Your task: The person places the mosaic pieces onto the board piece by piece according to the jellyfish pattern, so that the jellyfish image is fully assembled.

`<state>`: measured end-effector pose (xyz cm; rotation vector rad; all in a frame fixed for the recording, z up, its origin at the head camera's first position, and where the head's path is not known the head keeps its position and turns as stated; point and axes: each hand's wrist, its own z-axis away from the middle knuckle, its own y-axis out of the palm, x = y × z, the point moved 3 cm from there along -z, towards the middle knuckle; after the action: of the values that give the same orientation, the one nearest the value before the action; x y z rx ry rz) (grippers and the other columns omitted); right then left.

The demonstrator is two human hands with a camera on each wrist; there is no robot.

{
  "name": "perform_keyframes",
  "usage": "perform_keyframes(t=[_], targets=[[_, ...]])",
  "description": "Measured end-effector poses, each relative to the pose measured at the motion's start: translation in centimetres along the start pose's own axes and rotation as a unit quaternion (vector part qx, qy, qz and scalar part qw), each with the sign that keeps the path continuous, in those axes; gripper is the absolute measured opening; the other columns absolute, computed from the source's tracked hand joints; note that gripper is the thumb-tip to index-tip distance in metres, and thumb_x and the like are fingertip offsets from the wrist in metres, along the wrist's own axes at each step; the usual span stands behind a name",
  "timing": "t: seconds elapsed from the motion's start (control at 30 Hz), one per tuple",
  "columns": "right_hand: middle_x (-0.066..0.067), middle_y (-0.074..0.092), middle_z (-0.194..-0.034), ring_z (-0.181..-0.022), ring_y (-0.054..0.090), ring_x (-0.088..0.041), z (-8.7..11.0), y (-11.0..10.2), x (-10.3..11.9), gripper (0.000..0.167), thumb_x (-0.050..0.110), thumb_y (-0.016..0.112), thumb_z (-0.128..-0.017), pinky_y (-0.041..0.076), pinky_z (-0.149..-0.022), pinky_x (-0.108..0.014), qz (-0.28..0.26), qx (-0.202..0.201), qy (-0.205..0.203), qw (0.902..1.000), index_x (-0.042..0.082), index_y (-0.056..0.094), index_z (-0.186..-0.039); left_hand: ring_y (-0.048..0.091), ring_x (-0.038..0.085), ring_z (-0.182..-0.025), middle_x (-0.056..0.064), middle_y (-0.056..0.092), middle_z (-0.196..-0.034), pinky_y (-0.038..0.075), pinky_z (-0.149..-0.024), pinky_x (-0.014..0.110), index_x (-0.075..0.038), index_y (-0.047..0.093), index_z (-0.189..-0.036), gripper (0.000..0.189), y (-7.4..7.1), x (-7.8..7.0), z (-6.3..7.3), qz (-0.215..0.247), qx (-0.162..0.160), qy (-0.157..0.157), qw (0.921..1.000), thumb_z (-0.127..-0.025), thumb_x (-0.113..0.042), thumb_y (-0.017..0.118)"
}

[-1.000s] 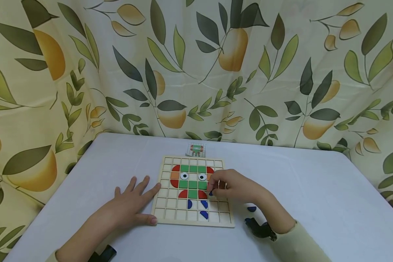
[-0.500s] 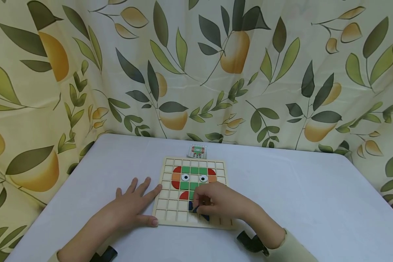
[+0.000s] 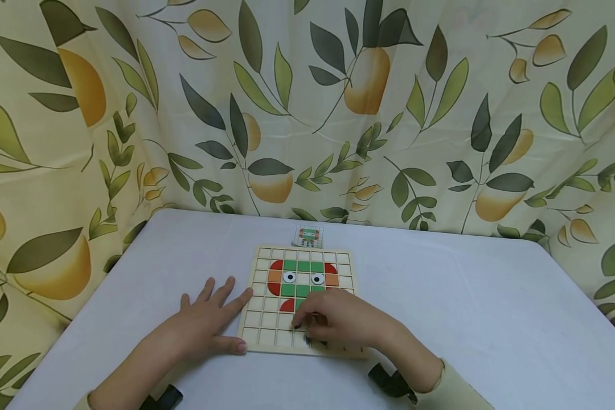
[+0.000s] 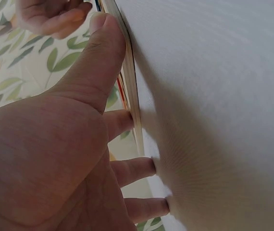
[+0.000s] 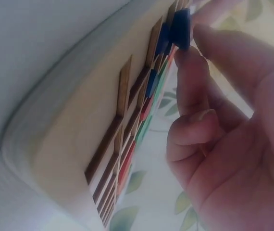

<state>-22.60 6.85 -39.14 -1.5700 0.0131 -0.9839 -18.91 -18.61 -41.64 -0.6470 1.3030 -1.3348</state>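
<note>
A square wooden grid board (image 3: 266,337) lies on the table, filled partly with red, green and orange tiles and two eye tiles (image 3: 289,277). Its left edge is touched by my left hand (image 3: 212,316), fingers spread, with the thumb against the board's side in the left wrist view. Over the lower cells, my right hand (image 3: 338,316) has thumb and index finger bent around a small blue piece (image 5: 181,29), which shows at their tips in the right wrist view. More blue pieces (image 5: 151,83) sit on the grid, mostly hidden under that hand in the head view.
Behind the board is a small picture card (image 3: 308,236) with a similar coloured figure on a grid. A white cloth (image 3: 441,285) covers the table, and a leaf-and-fruit patterned curtain (image 3: 307,114) hangs behind it. Black straps with cameras (image 3: 389,381) are on the wrists.
My right hand has moved from the board's right side leftward and down over the lower cells, carrying a blue piece, then shifted slightly further left. The left hand stays at the board's edge.
</note>
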Motion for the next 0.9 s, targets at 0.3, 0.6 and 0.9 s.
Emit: perform_keyframes(t=[0.3, 0.6, 0.9], targets=[[0.017, 0.066, -0.09, -0.077, 0.054, -0.004, -0.1, 0.1, 0.0, 0.012, 0.013, 0.071, -0.093, 0.049, -0.07, -0.019, 0.019, -0.014, -0.003, 0.9997, 0.024, 0.073, -0.099, 0.013, 0.057, -0.146, 0.019, 0.024, -0.163, 0.015, -0.096, 0.087, -0.026, 0.035, -0.156, 0.101, 0.0, 0.1, 0.0, -0.001, -0.001, 0.004, 1.0, -0.072, -0.069, 0.073], [0.024, 0.065, -0.085, -0.08, 0.058, 0.003, -0.3, 0.8, 0.5, 0.009, 0.021, 0.07, -0.095, 0.051, -0.081, -0.021, 0.03, 0.004, -0.003, 0.9995, 0.03, 0.072, -0.091, 0.013, 0.057, -0.146, 0.018, 0.024, -0.163, 0.014, -0.097, 0.087, -0.027, 0.036, -0.156, 0.101, 0.0, 0.1, 0.0, -0.001, -0.001, -0.001, 1.0, -0.072, -0.067, 0.074], [0.022, 0.063, -0.084, -0.075, 0.055, 0.001, 0.0, 0.9, 0.5, 0.014, 0.015, 0.073, -0.09, 0.05, -0.07, -0.019, 0.027, 0.01, -0.006, 0.9996, 0.029, 0.073, -0.09, 0.014, 0.058, -0.145, 0.019, 0.025, -0.163, 0.014, -0.095, 0.087, -0.027, 0.036, -0.156, 0.102, 0.0, 0.0, -0.1, -0.004, -0.001, -0.003, 1.0, -0.071, -0.068, 0.075]])
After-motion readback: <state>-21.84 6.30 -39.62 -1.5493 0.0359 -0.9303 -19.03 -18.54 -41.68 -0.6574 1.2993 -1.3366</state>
